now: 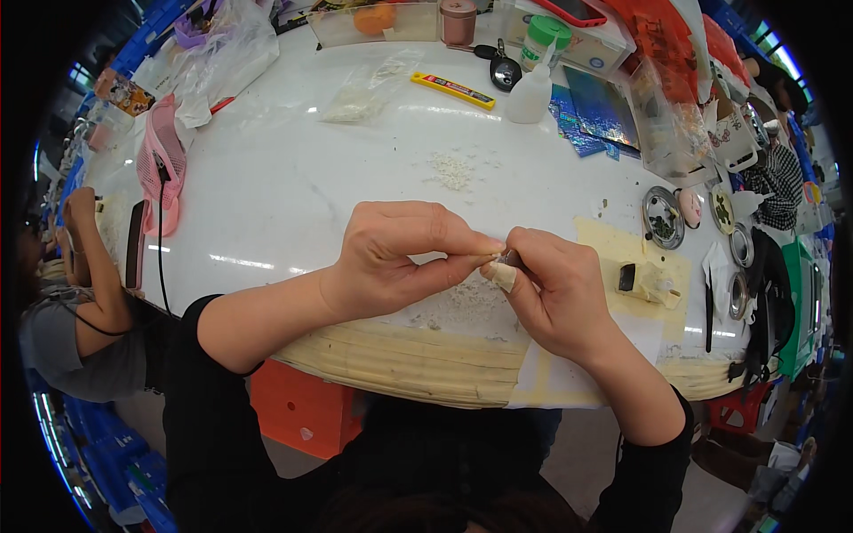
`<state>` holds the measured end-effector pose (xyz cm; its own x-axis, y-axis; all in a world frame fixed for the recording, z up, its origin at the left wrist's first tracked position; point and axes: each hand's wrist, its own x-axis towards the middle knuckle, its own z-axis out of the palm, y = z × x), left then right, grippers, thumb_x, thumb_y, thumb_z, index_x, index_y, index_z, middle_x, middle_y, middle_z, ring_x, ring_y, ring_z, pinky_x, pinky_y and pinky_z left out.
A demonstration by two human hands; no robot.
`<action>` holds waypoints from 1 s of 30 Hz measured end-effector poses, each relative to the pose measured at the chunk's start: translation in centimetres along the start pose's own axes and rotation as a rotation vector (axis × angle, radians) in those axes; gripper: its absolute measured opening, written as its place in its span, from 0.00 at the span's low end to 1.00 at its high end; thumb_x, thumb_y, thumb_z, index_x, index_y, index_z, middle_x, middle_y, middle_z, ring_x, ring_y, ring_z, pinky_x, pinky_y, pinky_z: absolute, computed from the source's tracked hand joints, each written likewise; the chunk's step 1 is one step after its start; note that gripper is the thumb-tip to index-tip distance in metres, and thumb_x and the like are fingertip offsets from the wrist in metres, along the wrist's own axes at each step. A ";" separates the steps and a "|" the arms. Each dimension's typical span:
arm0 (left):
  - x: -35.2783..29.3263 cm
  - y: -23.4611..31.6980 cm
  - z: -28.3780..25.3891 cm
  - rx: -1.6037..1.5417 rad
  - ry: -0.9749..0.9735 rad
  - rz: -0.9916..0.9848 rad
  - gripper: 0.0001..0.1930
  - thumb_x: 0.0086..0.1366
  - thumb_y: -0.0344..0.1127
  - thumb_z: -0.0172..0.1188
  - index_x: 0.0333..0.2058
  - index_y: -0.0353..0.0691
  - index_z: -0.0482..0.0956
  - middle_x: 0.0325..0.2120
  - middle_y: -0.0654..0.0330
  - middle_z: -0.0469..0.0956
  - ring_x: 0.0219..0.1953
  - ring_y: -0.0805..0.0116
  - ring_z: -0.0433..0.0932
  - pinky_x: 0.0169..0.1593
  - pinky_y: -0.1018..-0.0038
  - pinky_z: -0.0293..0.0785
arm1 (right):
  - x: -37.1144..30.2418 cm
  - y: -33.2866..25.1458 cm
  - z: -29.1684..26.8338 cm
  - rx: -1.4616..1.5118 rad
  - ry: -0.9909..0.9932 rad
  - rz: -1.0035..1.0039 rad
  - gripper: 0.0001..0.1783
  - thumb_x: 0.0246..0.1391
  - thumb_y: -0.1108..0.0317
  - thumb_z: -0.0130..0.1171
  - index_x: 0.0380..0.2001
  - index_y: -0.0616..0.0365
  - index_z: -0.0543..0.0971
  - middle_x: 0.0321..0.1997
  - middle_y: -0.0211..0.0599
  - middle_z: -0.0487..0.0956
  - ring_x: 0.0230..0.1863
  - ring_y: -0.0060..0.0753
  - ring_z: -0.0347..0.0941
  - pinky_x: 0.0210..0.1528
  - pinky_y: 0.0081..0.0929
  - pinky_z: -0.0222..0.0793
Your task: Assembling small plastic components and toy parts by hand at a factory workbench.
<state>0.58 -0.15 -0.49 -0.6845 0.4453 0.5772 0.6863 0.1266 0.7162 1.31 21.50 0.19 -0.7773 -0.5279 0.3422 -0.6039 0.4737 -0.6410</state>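
My left hand (391, 258) and my right hand (562, 280) meet above the table's near half, fingertips almost touching. Both are closed in a pinch. A tiny white piece (495, 257) shows at the left fingertips; its kind is too small to make out. What the right fingers grip is hidden behind them. Pale tape (504, 276) wraps the right thumb. Beyond the hands lies a loose heap of small white bits (450, 171). More white bits (466, 306) are scattered on the table below the fingers.
A yellow box cutter (453, 90), white squeeze bottle (530, 95) and car key (505, 69) lie farther back. At right are a taped yellow sheet (604, 244), a round metal dish (663, 218) and black tweezers (709, 306). A pink mesh cap (163, 151) and another person's arm (105, 275) are left.
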 end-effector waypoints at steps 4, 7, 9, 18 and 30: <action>-0.4 0.1 0.0 -0.138 0.007 -0.148 0.08 0.60 0.20 0.63 0.38 0.32 0.84 0.29 0.57 0.83 0.30 0.72 0.81 0.34 0.79 0.77 | 0.2 -0.1 -0.4 0.012 0.003 0.004 0.06 0.51 0.70 0.62 0.28 0.56 0.74 0.22 0.32 0.74 0.21 0.35 0.72 0.22 0.30 0.64; -0.2 0.1 0.1 -0.472 0.006 -0.470 0.05 0.64 0.23 0.61 0.38 0.31 0.81 0.33 0.55 0.83 0.34 0.72 0.83 0.38 0.78 0.80 | 0.2 -0.1 -0.7 0.113 0.069 0.064 0.06 0.49 0.77 0.60 0.32 0.58 0.77 0.25 0.34 0.75 0.22 0.32 0.72 0.24 0.27 0.66; 0.2 0.1 0.0 -0.616 -0.020 -0.628 0.05 0.66 0.26 0.60 0.38 0.31 0.80 0.34 0.54 0.83 0.35 0.71 0.83 0.40 0.78 0.81 | 0.3 0.0 -0.7 0.151 0.126 0.063 0.13 0.46 0.82 0.58 0.37 0.58 0.79 0.27 0.35 0.76 0.23 0.30 0.73 0.25 0.26 0.68; 0.3 -0.3 -0.3 -0.765 -0.091 -0.760 0.06 0.68 0.30 0.59 0.40 0.32 0.79 0.33 0.54 0.83 0.36 0.69 0.84 0.39 0.77 0.82 | 0.6 0.2 -0.6 0.144 0.101 -0.057 0.27 0.37 0.89 0.54 0.42 0.56 0.83 0.33 0.37 0.78 0.30 0.29 0.77 0.29 0.23 0.75; 0.3 0.2 -0.2 -0.747 -0.054 -0.732 0.06 0.67 0.29 0.61 0.39 0.31 0.79 0.33 0.54 0.83 0.35 0.69 0.84 0.40 0.77 0.82 | 0.5 0.0 -0.2 0.205 0.142 -0.029 0.14 0.41 0.86 0.57 0.34 0.62 0.77 0.33 0.36 0.76 0.31 0.26 0.77 0.29 0.20 0.78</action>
<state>0.51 -0.17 -0.08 -0.8470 0.5220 -0.1006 -0.2306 -0.1904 0.9542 0.86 21.38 0.56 -0.7858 -0.4279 0.4465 -0.5892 0.2989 -0.7506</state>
